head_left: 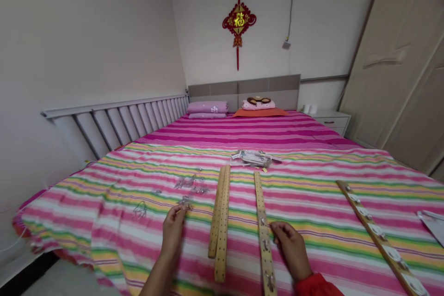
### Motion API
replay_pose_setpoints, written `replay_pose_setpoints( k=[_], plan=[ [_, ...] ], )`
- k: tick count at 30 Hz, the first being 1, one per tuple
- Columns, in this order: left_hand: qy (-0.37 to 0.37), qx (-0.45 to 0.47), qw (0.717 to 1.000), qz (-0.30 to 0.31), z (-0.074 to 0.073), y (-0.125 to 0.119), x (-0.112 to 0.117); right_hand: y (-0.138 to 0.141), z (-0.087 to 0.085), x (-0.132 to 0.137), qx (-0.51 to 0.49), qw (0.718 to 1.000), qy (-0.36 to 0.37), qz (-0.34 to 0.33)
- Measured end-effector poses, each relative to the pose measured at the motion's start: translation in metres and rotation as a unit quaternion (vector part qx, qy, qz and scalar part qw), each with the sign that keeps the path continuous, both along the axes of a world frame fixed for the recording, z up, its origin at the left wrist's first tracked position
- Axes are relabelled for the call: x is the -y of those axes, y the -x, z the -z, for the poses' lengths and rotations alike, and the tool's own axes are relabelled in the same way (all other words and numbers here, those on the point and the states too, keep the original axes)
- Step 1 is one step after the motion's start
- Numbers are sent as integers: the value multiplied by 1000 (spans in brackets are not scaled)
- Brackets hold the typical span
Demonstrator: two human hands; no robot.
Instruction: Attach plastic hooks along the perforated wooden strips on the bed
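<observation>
My left hand [174,225] reaches to the near edge of a scatter of small shiny pieces [190,182] on the striped cloth. Its fingertips are pressed together; what they pinch is too small to name. Beside the right edge of a perforated wooden strip [259,199] is my right hand [290,246], fingers curled and thumb against them, and anything in them is hidden. Small metal fittings [266,244] sit along the near half of that strip. Two more perforated strips [222,226] lie side by side between my hands.
A pile of packaged parts [255,158] lies beyond the strips. On the right is another strip [376,231] carrying white round pieces, with a white packet [432,224] past it. A thin tangled loop [139,211] rests at left. A metal railing [114,120] borders the bed's left side.
</observation>
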State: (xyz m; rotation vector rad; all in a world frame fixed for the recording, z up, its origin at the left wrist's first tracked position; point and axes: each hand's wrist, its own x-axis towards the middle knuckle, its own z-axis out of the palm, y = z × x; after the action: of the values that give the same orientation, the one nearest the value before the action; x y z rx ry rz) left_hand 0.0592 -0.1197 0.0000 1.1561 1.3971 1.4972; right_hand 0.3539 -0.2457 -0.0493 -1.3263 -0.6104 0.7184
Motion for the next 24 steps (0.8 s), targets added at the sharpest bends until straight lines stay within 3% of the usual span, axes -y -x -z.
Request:
replay_pose_setpoints(
  k=[4,7,15,19,24],
  plan=[
    [40,109,988,103,-14,-8,18,-1,-3,3,-24,1000,-4,-17],
    [40,120,979,161,-20,-17,36,-4,-8,5,-49,998,-5,-25],
    [-10,46,970,239,-4,-40,65,16,-23,9,-66,996,-13,-51],
    [-9,31,965,259,-10,-53,86,44,-49,15,-75,986,-16,-151],
    [-40,-36,937,345,-27,-59,111,69,-87,25,-90,971,-33,-219]
  ],
)
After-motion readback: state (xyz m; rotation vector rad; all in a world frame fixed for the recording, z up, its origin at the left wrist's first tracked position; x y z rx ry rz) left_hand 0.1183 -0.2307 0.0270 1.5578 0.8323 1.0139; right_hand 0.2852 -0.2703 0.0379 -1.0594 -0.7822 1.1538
